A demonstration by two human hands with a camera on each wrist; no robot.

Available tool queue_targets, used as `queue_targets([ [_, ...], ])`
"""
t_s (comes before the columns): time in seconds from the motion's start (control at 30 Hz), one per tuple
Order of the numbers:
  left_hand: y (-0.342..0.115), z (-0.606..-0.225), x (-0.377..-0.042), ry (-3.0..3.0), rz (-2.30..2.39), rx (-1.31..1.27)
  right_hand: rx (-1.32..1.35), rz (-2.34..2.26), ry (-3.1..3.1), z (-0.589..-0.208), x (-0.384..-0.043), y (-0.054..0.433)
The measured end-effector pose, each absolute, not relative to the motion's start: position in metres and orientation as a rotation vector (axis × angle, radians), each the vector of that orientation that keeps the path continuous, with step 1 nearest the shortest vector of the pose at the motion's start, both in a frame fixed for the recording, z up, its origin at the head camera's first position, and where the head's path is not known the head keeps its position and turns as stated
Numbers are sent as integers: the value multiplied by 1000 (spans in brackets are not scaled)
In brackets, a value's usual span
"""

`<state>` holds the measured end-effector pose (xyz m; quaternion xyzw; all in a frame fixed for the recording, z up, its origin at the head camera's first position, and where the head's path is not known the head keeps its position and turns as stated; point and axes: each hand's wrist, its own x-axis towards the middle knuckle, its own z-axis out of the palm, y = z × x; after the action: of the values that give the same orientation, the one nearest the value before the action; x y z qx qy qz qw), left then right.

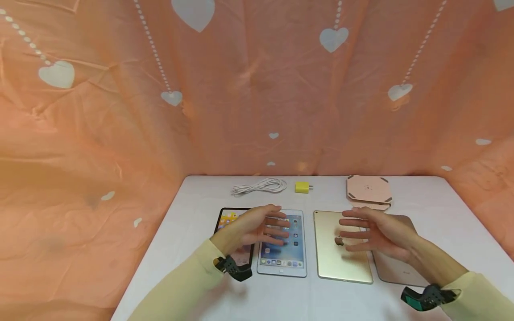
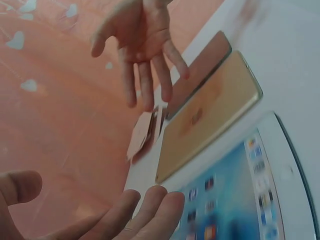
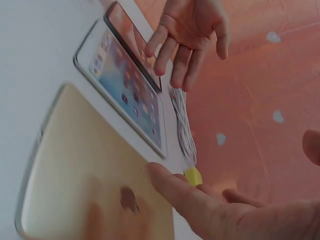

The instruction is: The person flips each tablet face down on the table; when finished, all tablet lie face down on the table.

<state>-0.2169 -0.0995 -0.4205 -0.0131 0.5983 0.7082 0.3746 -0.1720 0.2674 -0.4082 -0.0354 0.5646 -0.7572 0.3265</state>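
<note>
My left hand (image 1: 263,227) hovers above two tablets with its fingers spread and nothing in it. Beneath it lie a black-framed tablet (image 1: 246,256), partly hidden by the hand, and a white-framed tablet (image 1: 295,249), both with lit screens full of app icons. Over on the right, my right hand (image 1: 379,234) is held with fingers spread, palm facing the other hand, also holding nothing. Under it a gold tablet (image 1: 331,263) lies back side up with an apple logo. A rose-brown tablet (image 1: 397,274) lies beside that one, back up, partly covered by the hand.
Along the back of the white table (image 1: 172,249) lie a coiled white cable (image 1: 265,185), a yellow plug charger (image 1: 302,187) and a pink folding stand (image 1: 368,189). An orange cloth (image 1: 257,89) with pale hearts hangs behind and at both sides.
</note>
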Motion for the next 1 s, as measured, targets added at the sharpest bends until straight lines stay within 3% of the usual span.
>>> queue_targets([
  [0.4, -149, -424, -210, 1643, 1826, -146, 35, -2029, 1424, -429, -169, 218],
  [1.0, -146, -428, -212, 1865, 1668, -245, 227, -1959, 1511, -443, -176, 168],
])
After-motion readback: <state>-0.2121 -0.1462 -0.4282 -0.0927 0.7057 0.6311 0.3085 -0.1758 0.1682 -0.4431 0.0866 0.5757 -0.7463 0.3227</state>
